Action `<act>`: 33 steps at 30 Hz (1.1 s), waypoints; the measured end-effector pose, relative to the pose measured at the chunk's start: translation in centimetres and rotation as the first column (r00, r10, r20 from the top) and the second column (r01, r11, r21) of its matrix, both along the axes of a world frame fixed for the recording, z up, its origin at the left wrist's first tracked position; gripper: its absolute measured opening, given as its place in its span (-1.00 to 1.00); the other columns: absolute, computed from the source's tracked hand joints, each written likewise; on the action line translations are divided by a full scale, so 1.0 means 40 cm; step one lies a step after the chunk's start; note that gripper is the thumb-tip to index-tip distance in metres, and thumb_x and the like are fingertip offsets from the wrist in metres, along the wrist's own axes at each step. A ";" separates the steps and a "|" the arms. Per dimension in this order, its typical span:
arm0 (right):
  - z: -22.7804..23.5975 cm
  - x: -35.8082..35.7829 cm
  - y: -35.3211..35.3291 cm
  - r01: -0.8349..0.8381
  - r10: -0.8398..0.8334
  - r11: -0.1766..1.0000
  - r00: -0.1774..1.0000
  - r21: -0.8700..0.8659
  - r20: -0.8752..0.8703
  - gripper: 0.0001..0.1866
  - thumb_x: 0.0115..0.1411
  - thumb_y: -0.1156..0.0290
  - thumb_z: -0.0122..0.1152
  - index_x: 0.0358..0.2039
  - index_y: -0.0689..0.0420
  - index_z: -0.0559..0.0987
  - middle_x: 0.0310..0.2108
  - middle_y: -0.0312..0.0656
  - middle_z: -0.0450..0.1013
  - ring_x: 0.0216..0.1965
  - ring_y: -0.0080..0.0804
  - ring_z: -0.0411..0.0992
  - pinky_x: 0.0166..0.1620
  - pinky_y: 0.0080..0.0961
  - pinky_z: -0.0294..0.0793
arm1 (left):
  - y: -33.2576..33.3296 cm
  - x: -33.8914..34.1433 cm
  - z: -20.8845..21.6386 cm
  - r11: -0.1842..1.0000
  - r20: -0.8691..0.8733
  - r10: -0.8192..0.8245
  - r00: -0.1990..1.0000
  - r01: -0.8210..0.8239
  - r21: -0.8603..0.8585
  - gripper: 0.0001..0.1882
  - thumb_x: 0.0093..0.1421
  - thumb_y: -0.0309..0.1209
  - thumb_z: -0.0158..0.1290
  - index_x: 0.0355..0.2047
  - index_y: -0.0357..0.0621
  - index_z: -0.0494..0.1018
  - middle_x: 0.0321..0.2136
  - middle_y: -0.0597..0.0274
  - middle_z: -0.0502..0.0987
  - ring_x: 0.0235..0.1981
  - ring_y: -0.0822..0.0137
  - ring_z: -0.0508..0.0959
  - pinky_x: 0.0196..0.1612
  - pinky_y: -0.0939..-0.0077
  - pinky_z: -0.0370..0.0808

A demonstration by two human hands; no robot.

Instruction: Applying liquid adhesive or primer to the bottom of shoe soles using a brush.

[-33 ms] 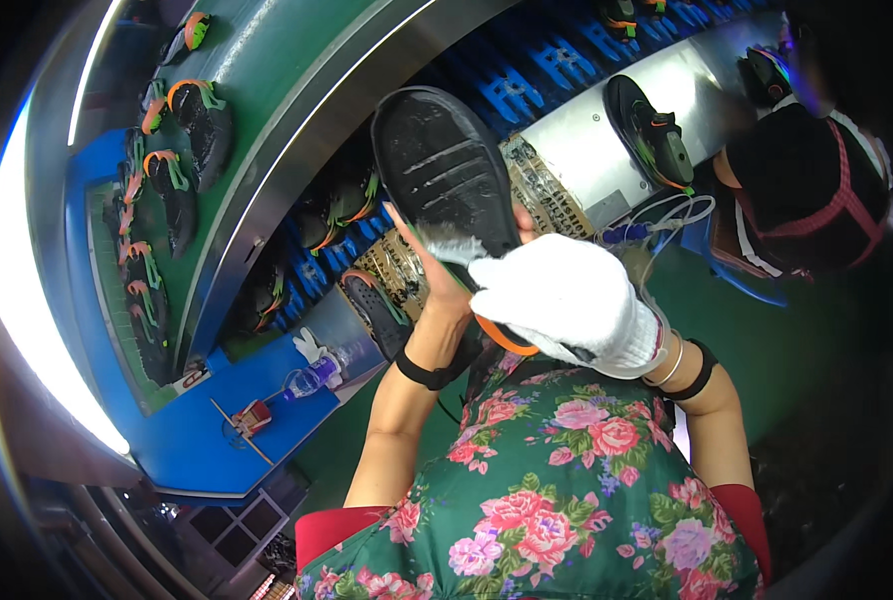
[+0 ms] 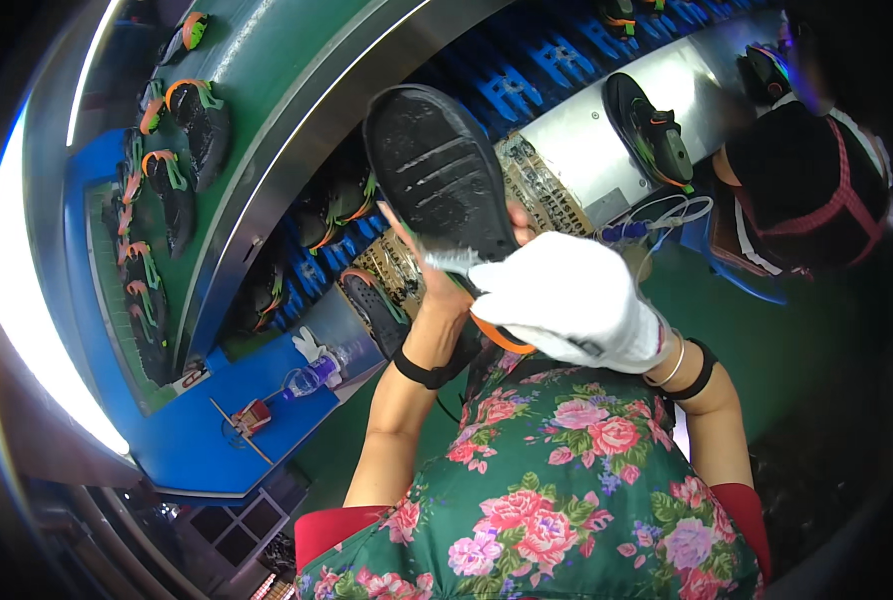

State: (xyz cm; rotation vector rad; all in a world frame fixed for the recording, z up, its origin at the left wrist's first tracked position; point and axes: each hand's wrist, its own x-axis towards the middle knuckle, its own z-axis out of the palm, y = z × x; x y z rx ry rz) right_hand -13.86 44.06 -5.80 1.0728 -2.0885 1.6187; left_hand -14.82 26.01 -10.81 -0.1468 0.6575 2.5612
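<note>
My bare left hand (image 2: 439, 284) grips a black shoe (image 2: 429, 150) from below, its dark sole side turned up and its toe pointing away from me. Fingertips show along the shoe's right edge. An orange rim shows at the near end. My right hand (image 2: 572, 298), in a white glove, is closed over the near part of the shoe. Pale bristles of a brush (image 2: 452, 262) stick out from the glove's left side and touch the black surface. The brush's handle is hidden inside the glove.
A green conveyor (image 2: 267, 45) carries several shoes at the left. A blue shelf (image 2: 207, 440) holds a purple-labelled bottle (image 2: 310, 378). Beyond my hands runs a metal bench with a black shoe (image 2: 650, 130) on it. A person (image 2: 817, 190) sits at the right.
The brush bristles have shifted slightly nearer along the shoe. The shoe's far end has moved a little to the left. Both hands keep their hold.
</note>
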 end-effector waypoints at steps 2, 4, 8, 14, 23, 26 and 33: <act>-0.002 -0.016 0.024 -0.090 0.102 0.989 0.990 -0.117 0.099 -0.65 -0.01 0.53 0.47 -0.14 0.04 0.74 -0.21 -0.21 0.66 -0.24 -0.26 0.61 -0.19 -0.40 0.61 | -0.015 -0.001 -0.004 1.000 0.009 -0.022 1.000 0.022 0.011 0.16 -0.01 0.68 -0.17 -0.05 -0.35 0.41 -0.30 0.05 0.54 -0.26 0.28 0.59 -0.19 0.45 0.60; -0.002 -0.006 0.034 -0.003 0.009 0.999 0.985 -0.040 0.170 -0.64 0.04 0.55 0.44 -0.10 0.08 0.72 -0.19 -0.20 0.66 -0.24 -0.22 0.60 -0.12 -0.36 0.60 | -0.019 -0.005 -0.017 1.000 -0.049 0.006 0.999 -0.007 -0.022 0.16 -0.01 0.68 -0.17 -0.03 -0.33 0.40 -0.28 0.04 0.54 -0.25 0.25 0.57 -0.17 0.42 0.59; -0.018 0.028 0.007 0.016 -0.016 0.999 1.000 0.034 -0.017 -0.65 0.10 0.53 0.38 -0.06 0.06 0.71 -0.13 -0.18 0.65 -0.23 -0.22 0.61 -0.13 -0.32 0.62 | -0.017 -0.014 -0.026 0.998 0.116 0.044 0.992 -0.048 0.037 0.31 -0.09 0.78 -0.48 0.08 -0.27 0.40 -0.22 -0.11 0.54 -0.29 0.04 0.60 -0.19 0.06 0.60; -0.009 0.018 0.043 -0.004 0.007 1.000 0.994 -0.028 0.113 -0.65 -0.02 0.55 0.49 -0.15 0.08 0.73 -0.18 -0.15 0.66 -0.27 -0.23 0.61 -0.18 -0.34 0.61 | -0.022 -0.022 -0.017 0.988 0.085 0.132 0.988 -0.138 0.068 0.30 -0.10 0.78 -0.44 0.09 -0.23 0.39 -0.27 -0.08 0.54 -0.31 0.06 0.58 -0.15 0.07 0.57; -0.029 0.030 0.046 -0.015 0.035 0.996 0.971 -0.089 0.236 -0.70 -0.02 0.56 0.47 -0.21 0.07 0.74 -0.20 -0.13 0.66 -0.29 -0.24 0.61 -0.21 -0.38 0.58 | -0.031 -0.054 0.008 0.996 -0.038 0.086 0.996 -0.085 0.036 0.20 -0.08 0.75 -0.28 0.02 -0.22 0.38 -0.29 -0.02 0.48 -0.31 0.14 0.50 -0.14 0.16 0.48; -0.035 0.033 0.047 -0.001 0.009 0.999 0.984 -0.041 0.176 -0.68 0.01 0.56 0.45 -0.17 0.04 0.74 -0.20 -0.13 0.66 -0.30 -0.24 0.60 -0.21 -0.37 0.59 | -0.031 -0.064 0.009 0.997 -0.073 0.083 0.994 -0.083 -0.005 0.20 -0.09 0.75 -0.29 0.01 -0.21 0.38 -0.28 -0.02 0.48 -0.31 0.15 0.49 -0.14 0.16 0.48; -0.049 0.024 0.060 -0.012 0.036 0.997 0.947 -0.080 0.318 -0.72 0.00 0.55 0.46 -0.20 0.12 0.73 -0.22 -0.13 0.66 -0.31 -0.25 0.60 -0.21 -0.39 0.59 | -0.034 -0.076 0.004 0.989 -0.088 0.109 0.990 -0.117 -0.094 0.20 -0.09 0.76 -0.31 0.00 -0.18 0.40 -0.30 0.01 0.47 -0.31 0.15 0.50 -0.13 0.15 0.49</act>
